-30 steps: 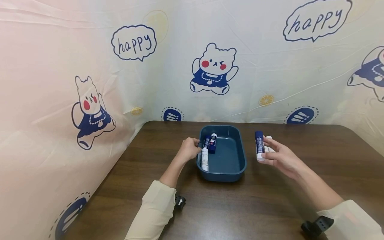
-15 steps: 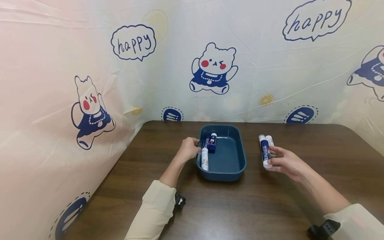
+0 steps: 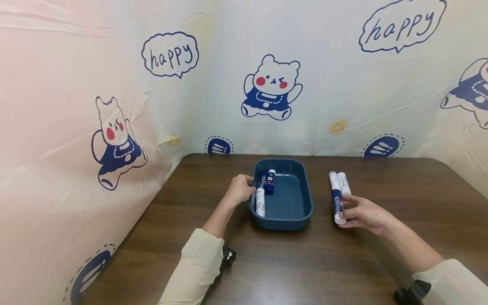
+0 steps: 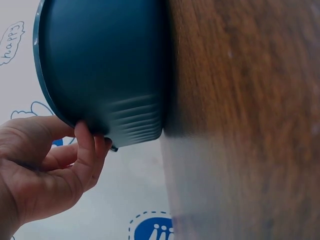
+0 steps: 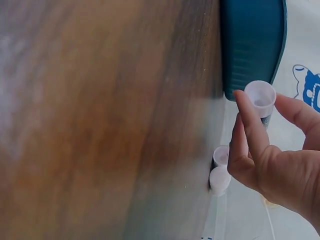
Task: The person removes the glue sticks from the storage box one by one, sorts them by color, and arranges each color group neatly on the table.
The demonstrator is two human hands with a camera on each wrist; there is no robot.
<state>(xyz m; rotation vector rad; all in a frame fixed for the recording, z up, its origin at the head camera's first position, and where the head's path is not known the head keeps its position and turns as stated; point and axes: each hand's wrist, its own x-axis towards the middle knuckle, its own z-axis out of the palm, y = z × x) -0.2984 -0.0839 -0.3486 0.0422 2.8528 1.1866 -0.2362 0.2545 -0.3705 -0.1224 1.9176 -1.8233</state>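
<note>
My left hand (image 3: 241,189) pinches the left rim of a dark blue plastic bin (image 3: 284,225); the left wrist view shows thumb and fingers at the rim of the bin (image 4: 105,60). Inside, along its left side, lie a white glue stick (image 3: 260,203), a blue one behind it and a blue glue stick with a white cap (image 3: 270,183). My right hand (image 3: 367,215) holds a blue glue stick with a white end (image 3: 337,203) between thumb and fingers. In the right wrist view, the held glue stick's hollow white end (image 5: 260,95) faces the camera.
Two more glue sticks lie side by side just beyond the held one: a left one (image 3: 334,179) and a white right one (image 3: 344,184). Both stand right of the bin on the brown wooden table (image 3: 305,262). A printed cloth (image 3: 213,93) hangs behind the table.
My right hand has drawn the held glue stick nearer to me and slightly right, uncovering the two lying beyond it. My left hand and the bin have stayed put.
</note>
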